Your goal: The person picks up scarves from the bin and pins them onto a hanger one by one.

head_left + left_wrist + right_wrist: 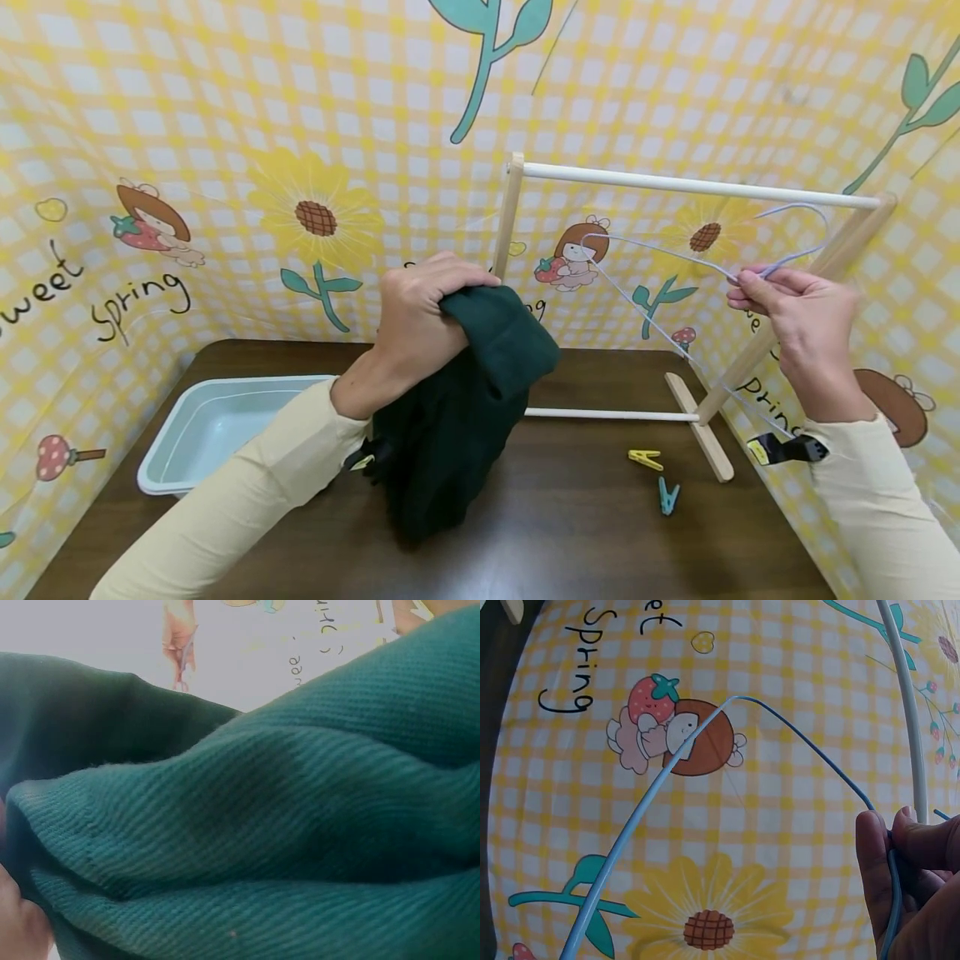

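Observation:
My left hand (420,312) grips a dark green cloth garment (465,442), which hangs bunched down in front of the table. Its ribbed weave and folds (225,810) fill most of the left wrist view. What kind of garment it is cannot be told. At the right, my right hand (813,325) pinches a thin blue wire hanger (643,814) between thumb and fingers, just below the hook. The hanger is held in the air, tilted, in front of a drying rack (697,183). Garment and hanger are apart.
A pale blue basin (191,417) stands on the dark wooden table (570,533) at the left, partly behind my left forearm. A yellow clothespin (645,458) and a blue clothespin (667,500) lie near the rack's wooden foot (701,429). Checked cloth walls the back and sides.

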`<action>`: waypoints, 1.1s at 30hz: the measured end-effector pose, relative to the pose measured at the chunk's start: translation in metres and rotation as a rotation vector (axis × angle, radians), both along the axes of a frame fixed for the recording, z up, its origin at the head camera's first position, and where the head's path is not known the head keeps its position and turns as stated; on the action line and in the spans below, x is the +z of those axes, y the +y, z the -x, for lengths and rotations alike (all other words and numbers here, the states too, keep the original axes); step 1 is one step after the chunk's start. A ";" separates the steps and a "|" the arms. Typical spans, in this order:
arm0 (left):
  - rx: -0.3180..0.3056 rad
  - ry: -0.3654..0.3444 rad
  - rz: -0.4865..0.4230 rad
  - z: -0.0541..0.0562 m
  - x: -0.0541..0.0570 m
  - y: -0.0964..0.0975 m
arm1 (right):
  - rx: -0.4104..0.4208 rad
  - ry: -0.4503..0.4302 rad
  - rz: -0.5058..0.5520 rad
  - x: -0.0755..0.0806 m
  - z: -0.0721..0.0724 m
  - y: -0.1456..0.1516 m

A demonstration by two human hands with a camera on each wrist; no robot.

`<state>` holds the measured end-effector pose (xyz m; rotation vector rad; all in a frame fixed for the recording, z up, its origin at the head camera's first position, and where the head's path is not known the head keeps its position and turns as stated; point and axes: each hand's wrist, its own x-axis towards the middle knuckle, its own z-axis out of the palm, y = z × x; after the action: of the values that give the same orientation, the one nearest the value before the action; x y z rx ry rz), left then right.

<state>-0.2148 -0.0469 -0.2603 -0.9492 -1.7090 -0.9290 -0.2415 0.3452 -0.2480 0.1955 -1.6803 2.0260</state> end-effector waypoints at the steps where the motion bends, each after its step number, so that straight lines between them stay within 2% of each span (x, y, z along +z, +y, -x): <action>1: 0.002 0.001 -0.001 0.000 0.000 0.001 | 0.002 -0.001 -0.005 -0.002 0.000 -0.001; 7: -0.014 -0.008 -0.026 0.000 0.002 0.007 | 0.018 -0.031 -0.039 -0.015 -0.001 -0.009; 16: -0.063 -0.025 -0.075 0.001 0.008 0.017 | -0.010 -0.062 -0.172 -0.023 0.000 -0.018; 24: -0.100 -0.022 -0.100 0.005 0.015 0.027 | 0.025 -0.058 -0.143 -0.026 0.007 -0.023; 33: -0.133 -0.001 -0.113 0.008 0.022 0.044 | 0.031 -0.085 -0.185 -0.033 0.004 -0.023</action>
<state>-0.2230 -0.0031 -0.2388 -0.9961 -1.5918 -1.1011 -0.2451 0.3221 -0.2807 0.2020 -1.9301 1.9240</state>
